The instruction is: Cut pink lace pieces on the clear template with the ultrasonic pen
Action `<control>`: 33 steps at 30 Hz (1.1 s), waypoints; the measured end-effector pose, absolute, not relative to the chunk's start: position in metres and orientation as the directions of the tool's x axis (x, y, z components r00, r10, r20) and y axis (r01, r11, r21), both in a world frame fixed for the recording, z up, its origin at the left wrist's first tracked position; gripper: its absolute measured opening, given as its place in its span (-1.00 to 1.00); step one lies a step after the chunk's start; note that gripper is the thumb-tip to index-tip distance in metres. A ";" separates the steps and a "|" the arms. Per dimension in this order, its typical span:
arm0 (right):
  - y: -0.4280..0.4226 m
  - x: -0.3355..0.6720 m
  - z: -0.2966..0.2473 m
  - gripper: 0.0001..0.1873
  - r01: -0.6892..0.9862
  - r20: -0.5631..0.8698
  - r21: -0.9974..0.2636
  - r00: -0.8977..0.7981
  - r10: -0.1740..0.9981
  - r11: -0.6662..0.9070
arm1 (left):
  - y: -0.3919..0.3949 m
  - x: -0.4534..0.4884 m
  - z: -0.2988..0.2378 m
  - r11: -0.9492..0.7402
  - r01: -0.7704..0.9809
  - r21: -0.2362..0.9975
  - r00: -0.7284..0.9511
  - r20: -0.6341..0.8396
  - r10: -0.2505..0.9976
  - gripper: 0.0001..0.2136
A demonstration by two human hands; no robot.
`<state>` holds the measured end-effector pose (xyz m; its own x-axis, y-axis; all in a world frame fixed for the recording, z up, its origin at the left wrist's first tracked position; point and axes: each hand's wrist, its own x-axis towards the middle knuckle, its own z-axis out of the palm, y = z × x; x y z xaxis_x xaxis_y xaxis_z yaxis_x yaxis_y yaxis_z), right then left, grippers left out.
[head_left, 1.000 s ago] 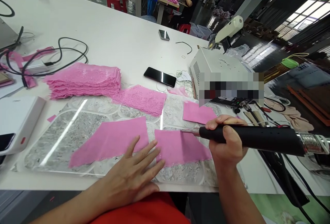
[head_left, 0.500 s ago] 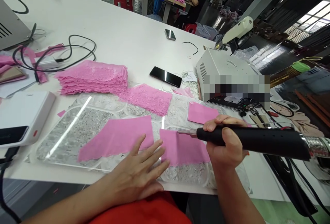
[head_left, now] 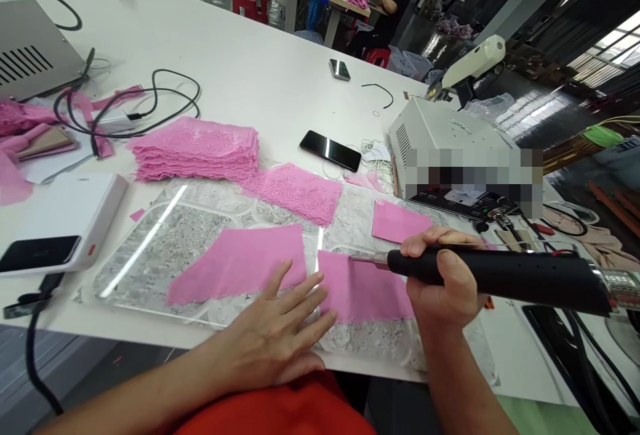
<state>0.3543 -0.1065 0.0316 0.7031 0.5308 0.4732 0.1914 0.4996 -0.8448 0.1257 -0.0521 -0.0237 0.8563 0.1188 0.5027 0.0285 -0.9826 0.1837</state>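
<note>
My left hand (head_left: 276, 337) lies flat, fingers spread, on the clear plates at the table's near edge, its fingertips on the edges of two pink fabric pieces: a long piece (head_left: 239, 263) to the left and a shorter piece (head_left: 361, 287) to the right. My right hand (head_left: 441, 279) is closed round a black hot-cutting tool (head_left: 500, 273). The tool's metal tip (head_left: 361, 259) rests over the top edge of the right piece. A small pink square (head_left: 397, 222) lies just beyond my right hand.
A stack of pink lace (head_left: 197, 148) and a single lace piece (head_left: 297, 192) lie behind the plates (head_left: 155, 248). A black phone (head_left: 331, 150), a white control box (head_left: 440, 138), a white device (head_left: 60, 221) and black cables (head_left: 125, 98) surround them. A person sits far back (head_left: 387, 1).
The view has shifted, so everything sits slightly further right and higher in frame. Both hands keep their poses; the tool tip stays at the right piece's top edge.
</note>
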 end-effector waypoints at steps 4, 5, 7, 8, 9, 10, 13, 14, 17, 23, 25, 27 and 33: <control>-0.111 0.345 0.034 -0.90 0.090 0.432 -0.849 0.686 0.586 0.520 | -0.053 0.122 -0.020 -0.982 -0.022 0.186 0.822 0.563 0.088 -0.71; -0.112 0.342 0.034 -0.90 0.071 0.427 -0.852 0.669 0.609 0.519 | -0.053 0.121 -0.020 -0.982 -0.031 0.189 0.818 0.568 0.084 -0.72; -0.112 0.336 0.033 -0.89 0.038 0.420 -0.856 0.632 0.651 0.515 | -0.053 0.119 -0.020 -0.981 -0.038 0.191 0.822 0.564 0.078 -0.71; -0.111 0.333 0.032 -0.89 0.025 0.421 -0.855 0.615 0.666 0.517 | -0.053 0.118 -0.020 -0.981 -0.037 0.191 0.825 0.560 0.078 -0.71; -0.110 0.331 0.030 -0.89 0.014 0.424 -0.853 0.602 0.677 0.522 | -0.053 0.118 -0.020 -0.981 -0.037 0.192 0.825 0.559 0.079 -0.71; -0.109 0.330 0.029 -0.90 0.004 0.427 -0.849 0.593 0.682 0.528 | -0.053 0.118 -0.020 -0.980 -0.034 0.194 0.824 0.561 0.082 -0.72; -0.105 0.327 0.026 -0.90 -0.006 0.434 -0.842 0.587 0.683 0.540 | -0.054 0.119 -0.021 -0.981 -0.034 0.191 0.821 0.565 0.082 -0.71; -0.105 0.327 0.025 -0.90 -0.001 0.435 -0.843 0.588 0.682 0.538 | -0.054 0.119 -0.021 -0.981 -0.033 0.189 0.821 0.565 0.081 -0.71; -0.104 0.325 0.024 -0.90 0.029 0.435 -0.850 0.600 0.671 0.526 | -0.054 0.120 -0.022 -0.982 -0.030 0.187 0.826 0.558 0.080 -0.70; -0.104 0.323 0.024 -0.89 0.042 0.446 -0.847 0.599 0.665 0.530 | -0.054 0.121 -0.021 -0.981 -0.027 0.193 0.819 0.567 0.089 -0.71; -0.103 0.323 0.024 -0.89 0.045 0.447 -0.847 0.597 0.665 0.529 | -0.054 0.121 -0.021 -0.982 -0.022 0.190 0.817 0.569 0.092 -0.71; -0.103 0.323 0.023 -0.89 0.047 0.445 -0.851 0.595 0.669 0.524 | -0.054 0.121 -0.020 -0.982 -0.018 0.188 0.816 0.570 0.094 -0.72; -0.103 0.323 0.022 -0.91 0.051 0.467 -0.840 0.575 0.672 0.540 | -0.054 0.121 -0.021 -0.980 -0.024 0.196 0.816 0.570 0.094 -0.71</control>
<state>0.3234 -0.1031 0.0224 0.5748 0.6722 0.4667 0.0513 0.5396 -0.8404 0.1209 -0.0540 -0.0213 0.8162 0.0942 0.5700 -0.0239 -0.9803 0.1961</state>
